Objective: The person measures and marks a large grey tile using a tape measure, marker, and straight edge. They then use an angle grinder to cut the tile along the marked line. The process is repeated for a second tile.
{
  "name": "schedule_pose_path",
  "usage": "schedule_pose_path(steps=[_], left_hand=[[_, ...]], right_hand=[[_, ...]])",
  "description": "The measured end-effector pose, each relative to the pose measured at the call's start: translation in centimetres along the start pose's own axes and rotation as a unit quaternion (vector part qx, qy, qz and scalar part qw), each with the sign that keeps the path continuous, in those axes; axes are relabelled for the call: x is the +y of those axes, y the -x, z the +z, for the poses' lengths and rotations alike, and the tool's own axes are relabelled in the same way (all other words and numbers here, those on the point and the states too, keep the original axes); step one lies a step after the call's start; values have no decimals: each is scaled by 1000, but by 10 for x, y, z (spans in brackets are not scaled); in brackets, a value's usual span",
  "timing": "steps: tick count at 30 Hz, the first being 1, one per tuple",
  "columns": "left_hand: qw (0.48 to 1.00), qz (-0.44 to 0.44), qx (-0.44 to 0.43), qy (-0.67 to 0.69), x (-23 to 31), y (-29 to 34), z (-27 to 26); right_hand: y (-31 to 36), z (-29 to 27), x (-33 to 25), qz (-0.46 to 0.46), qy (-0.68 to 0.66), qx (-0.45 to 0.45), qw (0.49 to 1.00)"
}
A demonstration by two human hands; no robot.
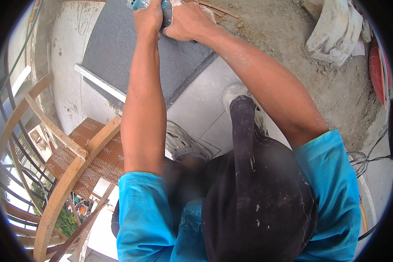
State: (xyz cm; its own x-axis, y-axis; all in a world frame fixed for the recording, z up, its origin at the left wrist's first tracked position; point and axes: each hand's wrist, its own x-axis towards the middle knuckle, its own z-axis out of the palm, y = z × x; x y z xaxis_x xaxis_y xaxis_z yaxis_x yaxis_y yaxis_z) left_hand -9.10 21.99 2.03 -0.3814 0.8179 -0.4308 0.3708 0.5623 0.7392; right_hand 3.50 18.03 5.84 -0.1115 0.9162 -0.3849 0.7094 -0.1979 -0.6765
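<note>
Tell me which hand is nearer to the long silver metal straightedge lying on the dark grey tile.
Left. The left hand is above-right of the long silver metal straightedge; the right hand sits farther right.

Teal power tool (155, 5), mostly cropped at top edge, over dark grey tile (118, 48)

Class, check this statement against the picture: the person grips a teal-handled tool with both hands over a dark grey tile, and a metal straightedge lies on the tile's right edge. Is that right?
Not quite. In the head view the metal straightedge lies along the tile's left edge, not its right. The rest holds: the left hand and right hand both grip the teal-handled tool over the dark grey tile.
</note>
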Motion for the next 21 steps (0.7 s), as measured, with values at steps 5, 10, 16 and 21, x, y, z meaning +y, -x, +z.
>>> schedule_pose_path(steps=[5,10,16,21], left_hand=[[1000,6,-2,10,-2,0,4],[1000,-12,9,-5,-4,1,3],[1000,-4,3,8,-5,6,5],[999,3,18,-29,-5,11,6]], right_hand=[[1,5,8,-21,18,-9,1000],[2,10,11,-29,34,-14,999],[6,9,11,-26,41,-26,998],[11,6,13,-20,54,-17,998]])
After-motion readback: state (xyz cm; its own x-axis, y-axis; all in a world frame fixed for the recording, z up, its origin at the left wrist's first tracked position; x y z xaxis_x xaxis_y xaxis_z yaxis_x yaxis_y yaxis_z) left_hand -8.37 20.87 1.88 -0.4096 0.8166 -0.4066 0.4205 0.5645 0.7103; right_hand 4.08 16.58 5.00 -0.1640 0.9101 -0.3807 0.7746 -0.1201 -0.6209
